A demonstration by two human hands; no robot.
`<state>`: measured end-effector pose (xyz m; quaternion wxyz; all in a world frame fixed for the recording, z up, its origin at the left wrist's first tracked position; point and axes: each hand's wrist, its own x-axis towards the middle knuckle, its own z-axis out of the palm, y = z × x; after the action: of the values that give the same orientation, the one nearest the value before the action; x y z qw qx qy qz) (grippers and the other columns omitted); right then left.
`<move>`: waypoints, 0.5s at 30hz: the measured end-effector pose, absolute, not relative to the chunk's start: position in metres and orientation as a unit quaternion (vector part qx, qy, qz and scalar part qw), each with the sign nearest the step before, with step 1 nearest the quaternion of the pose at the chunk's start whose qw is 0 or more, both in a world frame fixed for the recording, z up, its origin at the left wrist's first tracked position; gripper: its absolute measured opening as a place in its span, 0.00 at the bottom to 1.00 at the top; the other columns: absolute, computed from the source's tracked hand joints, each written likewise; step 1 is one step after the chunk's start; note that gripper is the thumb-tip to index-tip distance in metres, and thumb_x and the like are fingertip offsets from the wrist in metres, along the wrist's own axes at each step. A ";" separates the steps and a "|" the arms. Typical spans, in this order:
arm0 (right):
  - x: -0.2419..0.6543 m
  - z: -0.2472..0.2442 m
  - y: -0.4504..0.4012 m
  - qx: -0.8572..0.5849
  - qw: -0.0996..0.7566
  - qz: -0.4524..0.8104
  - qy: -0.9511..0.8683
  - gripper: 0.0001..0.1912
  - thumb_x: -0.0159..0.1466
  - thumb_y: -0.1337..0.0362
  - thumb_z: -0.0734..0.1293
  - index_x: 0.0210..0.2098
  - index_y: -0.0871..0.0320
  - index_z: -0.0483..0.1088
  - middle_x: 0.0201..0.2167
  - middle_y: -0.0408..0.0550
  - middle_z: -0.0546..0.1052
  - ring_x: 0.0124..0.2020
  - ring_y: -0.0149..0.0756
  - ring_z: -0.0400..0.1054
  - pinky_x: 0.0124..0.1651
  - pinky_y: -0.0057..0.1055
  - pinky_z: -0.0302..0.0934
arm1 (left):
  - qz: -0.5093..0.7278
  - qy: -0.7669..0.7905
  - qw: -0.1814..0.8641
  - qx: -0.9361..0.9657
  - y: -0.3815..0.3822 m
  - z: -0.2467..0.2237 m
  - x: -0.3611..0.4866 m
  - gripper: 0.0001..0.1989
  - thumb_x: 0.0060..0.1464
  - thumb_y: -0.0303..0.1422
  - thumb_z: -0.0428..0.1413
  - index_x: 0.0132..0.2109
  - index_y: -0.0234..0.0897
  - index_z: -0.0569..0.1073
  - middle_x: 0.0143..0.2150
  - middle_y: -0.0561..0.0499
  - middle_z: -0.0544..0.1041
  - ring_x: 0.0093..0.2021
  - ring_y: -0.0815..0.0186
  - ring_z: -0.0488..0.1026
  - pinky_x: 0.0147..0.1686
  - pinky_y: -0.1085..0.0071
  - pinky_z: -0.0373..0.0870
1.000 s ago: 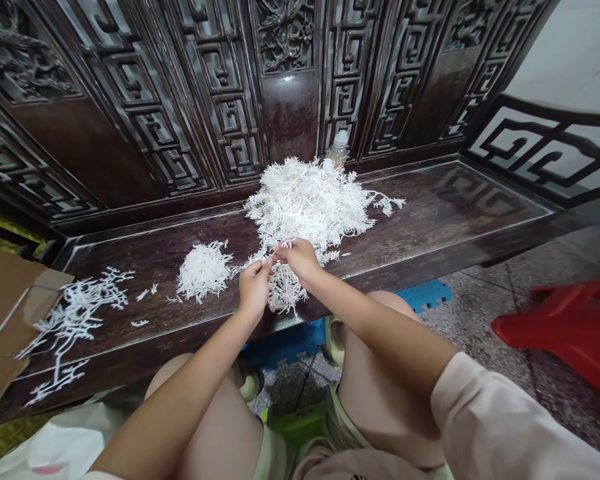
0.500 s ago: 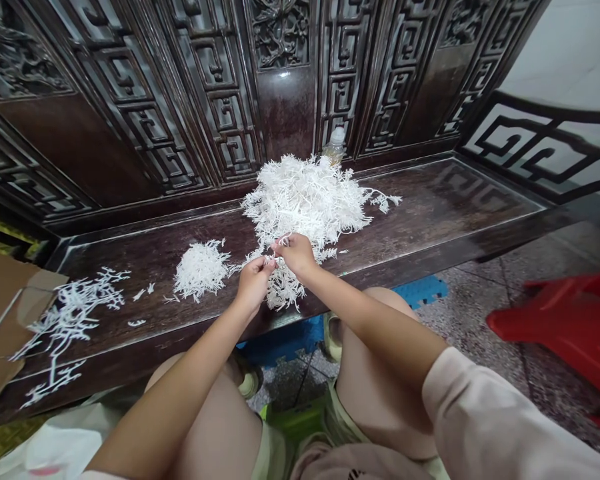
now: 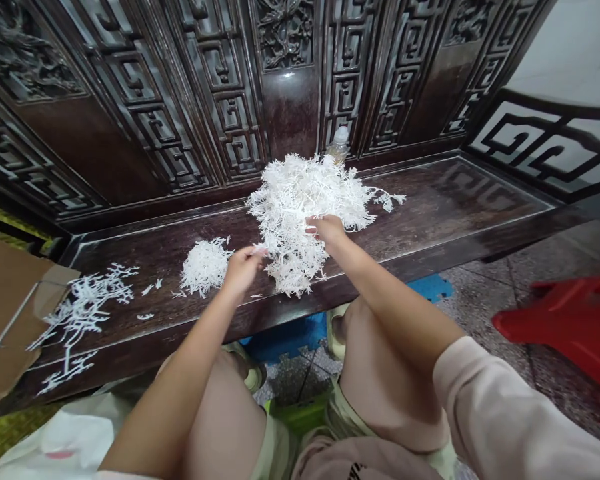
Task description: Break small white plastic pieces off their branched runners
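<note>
The left hand [image 3: 243,268] is holding its thumb and fingertips together, clamped on a small white plastic-looking sprig [image 3: 259,248], just above the bench's front edge. The right hand [image 3: 329,231] is reaching onto the large, heaped pile of white, feathery, branching sprigs [image 3: 307,190]. Its fingers are touching the pile and appearing slightly apart; whether they are gripping a piece, I cannot tell.

The large pile is occupying the middle of the dark brown, polished wooden bench [image 3: 430,213], spreading from near the back edge to the front edge. 1 trailing sprig [image 3: 387,199] is extending from it toward the bench's right end. A clear bottle with a white cap [image 3: 339,143] is standing at the back edge, partly hidden by the large pile.

A small, rounded pile of white clippings [image 3: 204,267] is lying between the left hand and the bench's left end. A tangle of bare white branching stems [image 3: 93,303] is lying near the front-left corner, beside a brown cardboard box [image 3: 7,300]. 2 loose white bits [image 3: 153,287] are lying between the tangle and the small pile; 1 curved white bit [image 3: 145,317] is lying nearer the front edge.
</note>
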<state>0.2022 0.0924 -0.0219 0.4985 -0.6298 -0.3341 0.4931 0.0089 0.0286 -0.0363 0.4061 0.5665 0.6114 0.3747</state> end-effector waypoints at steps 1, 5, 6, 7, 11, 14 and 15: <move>0.204 -0.020 0.091 -0.627 0.497 0.498 -0.334 0.05 0.51 0.69 0.65 0.26 0.63 0.64 0.29 0.47 0.71 0.22 0.25 0.66 0.24 0.23 0.54 | 0.349 0.648 0.376 0.563 0.040 -0.043 -0.011 0.14 0.46 0.40 0.48 0.32 0.35 0.72 0.22 0.52 0.69 0.24 0.68 0.64 0.26 0.74 0.57; 0.204 -0.018 0.089 -0.630 0.473 0.506 -0.351 0.07 0.51 0.66 0.65 0.28 0.62 0.63 0.32 0.49 0.71 0.24 0.26 0.65 0.26 0.25 0.55 | 0.125 0.779 0.213 0.576 0.064 -0.067 -0.083 0.12 0.44 0.39 0.50 0.25 0.35 0.72 0.25 0.47 0.73 0.30 0.62 0.68 0.28 0.72 0.59; 0.204 -0.019 0.089 -0.631 0.462 0.508 -0.361 0.08 0.51 0.65 0.66 0.28 0.62 0.63 0.32 0.49 0.72 0.24 0.27 0.65 0.27 0.25 0.55 | 0.101 0.791 0.201 0.569 0.066 -0.071 -0.094 0.12 0.43 0.38 0.50 0.26 0.34 0.73 0.27 0.45 0.74 0.32 0.60 0.69 0.29 0.71 0.60; 0.202 -0.020 0.089 -0.632 0.452 0.508 -0.373 0.09 0.51 0.64 0.66 0.27 0.62 0.62 0.31 0.49 0.72 0.24 0.27 0.65 0.27 0.26 0.55 | 0.089 0.799 0.197 0.562 0.066 -0.074 -0.102 0.11 0.43 0.37 0.50 0.27 0.34 0.73 0.30 0.44 0.75 0.34 0.58 0.70 0.31 0.70 0.61; 0.196 -0.024 0.087 -0.637 0.416 0.490 -0.426 0.08 0.51 0.63 0.65 0.24 0.61 0.62 0.31 0.49 0.72 0.23 0.26 0.63 0.27 0.27 0.54 | 0.047 0.819 0.189 0.540 0.065 -0.079 -0.109 0.13 0.43 0.37 0.50 0.31 0.34 0.74 0.37 0.40 0.75 0.41 0.54 0.70 0.36 0.67 0.63; 0.192 -0.026 0.085 -0.635 0.401 0.485 -0.448 0.09 0.51 0.62 0.65 0.23 0.61 0.62 0.29 0.48 0.72 0.23 0.26 0.62 0.28 0.27 0.54 | 0.017 0.835 0.180 0.519 0.067 -0.080 -0.105 0.19 0.46 0.42 0.46 0.34 0.31 0.73 0.42 0.35 0.73 0.44 0.50 0.69 0.38 0.62 0.63; 0.191 -0.026 0.085 -0.635 0.398 0.484 -0.451 0.09 0.51 0.62 0.65 0.22 0.61 0.62 0.29 0.48 0.71 0.23 0.26 0.62 0.28 0.27 0.53 | 0.009 0.841 0.175 0.511 0.068 -0.079 -0.104 0.21 0.47 0.43 0.44 0.35 0.30 0.73 0.43 0.33 0.72 0.44 0.48 0.68 0.38 0.60 0.63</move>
<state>0.1906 0.0846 -0.0256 0.3981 -0.6353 -0.4511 0.4841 -0.1035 0.0680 -0.0792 0.1750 0.5114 0.8413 0.0092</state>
